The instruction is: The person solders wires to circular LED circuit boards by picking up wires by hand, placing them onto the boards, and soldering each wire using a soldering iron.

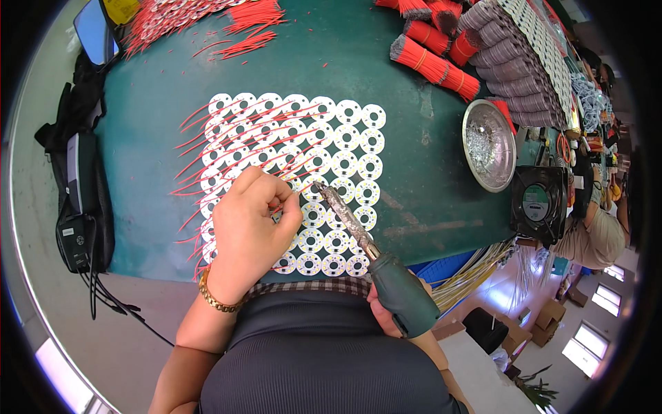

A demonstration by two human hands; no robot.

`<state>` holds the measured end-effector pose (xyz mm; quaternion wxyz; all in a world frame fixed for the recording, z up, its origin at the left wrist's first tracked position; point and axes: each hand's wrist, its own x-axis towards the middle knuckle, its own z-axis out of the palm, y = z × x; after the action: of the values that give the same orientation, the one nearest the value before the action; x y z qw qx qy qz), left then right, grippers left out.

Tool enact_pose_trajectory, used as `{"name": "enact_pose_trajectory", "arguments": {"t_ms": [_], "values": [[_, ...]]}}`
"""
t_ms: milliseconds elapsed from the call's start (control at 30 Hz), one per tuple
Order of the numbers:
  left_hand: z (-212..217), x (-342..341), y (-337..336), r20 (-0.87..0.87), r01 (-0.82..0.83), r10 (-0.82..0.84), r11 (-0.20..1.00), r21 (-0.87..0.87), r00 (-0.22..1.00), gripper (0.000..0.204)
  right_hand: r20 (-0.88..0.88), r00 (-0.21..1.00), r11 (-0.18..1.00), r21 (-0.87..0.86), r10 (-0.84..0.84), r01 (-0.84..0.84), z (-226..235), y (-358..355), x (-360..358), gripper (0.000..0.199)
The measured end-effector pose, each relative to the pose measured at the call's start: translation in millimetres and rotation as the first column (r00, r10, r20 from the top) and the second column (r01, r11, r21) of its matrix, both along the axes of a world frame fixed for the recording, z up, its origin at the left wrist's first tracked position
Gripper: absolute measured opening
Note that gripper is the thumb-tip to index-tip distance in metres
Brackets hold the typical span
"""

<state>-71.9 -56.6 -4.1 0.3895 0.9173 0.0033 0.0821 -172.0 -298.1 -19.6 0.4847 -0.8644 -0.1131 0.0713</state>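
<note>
My right hand (383,310) is closed around the dark green handle of a soldering iron (355,228). The iron's worn, crusted tip points up and left, over the round white LED boards (346,138), which lie in a close grid. My left hand (254,224) is pinched above the lower left of the grid, a short way left of the tip. A thin red wire (303,185) shows at its fingertips; the very ends of the fingers are partly hidden. Many boards on the left carry red wires (196,162) trailing off leftward, while those at the right edge show none.
A metal bowl (488,146) with silvery bits stands at right, beside a black fan (539,203). Red wire bundles (436,65) and stacked boards (520,62) fill the far right. Loose red wires (252,43) lie far left; a black device with cables (81,179) sits at the left edge.
</note>
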Motion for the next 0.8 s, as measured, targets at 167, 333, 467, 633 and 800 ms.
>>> {"name": "enact_pose_trajectory", "arguments": {"t_ms": [167, 333, 467, 633, 800], "values": [[-0.9, 0.9, -0.7, 0.000, -0.006, 0.006, 1.000, 0.002, 1.000, 0.014, 0.066, 0.998, 0.999, -0.038, -0.001, 0.003, -4.0, -1.2, -1.9, 0.008], [-0.8, 1.1, 0.8, 0.015, 0.003, -0.003, 1.000, -0.002, 1.000, 0.014, 0.011, 0.999, 0.999, -0.021, -0.047, 0.047, -3.5, -2.5, -6.6, 0.018], [2.0, -0.2, 1.3, 0.029, -0.003, 0.002, 0.999, 0.034, 1.000, 0.013, -0.002, 1.000, 0.989, 0.145, -0.009, 0.010, -18.3, -12.1, -8.8, 0.035], [7.4, -4.2, 11.4, 0.052, 0.064, -0.061, 0.997, -0.044, 0.997, 0.006, -0.003, 0.998, 0.981, 0.183, -0.066, 0.066, -26.3, -10.6, -10.2, 0.039], [24.2, -2.9, 27.5, 0.188, 0.070, -0.060, 0.996, -0.049, 0.980, 0.015, 0.148, 0.989, 0.997, 0.076, -0.022, 0.011, -19.8, -6.6, -2.2, 0.030]]}}
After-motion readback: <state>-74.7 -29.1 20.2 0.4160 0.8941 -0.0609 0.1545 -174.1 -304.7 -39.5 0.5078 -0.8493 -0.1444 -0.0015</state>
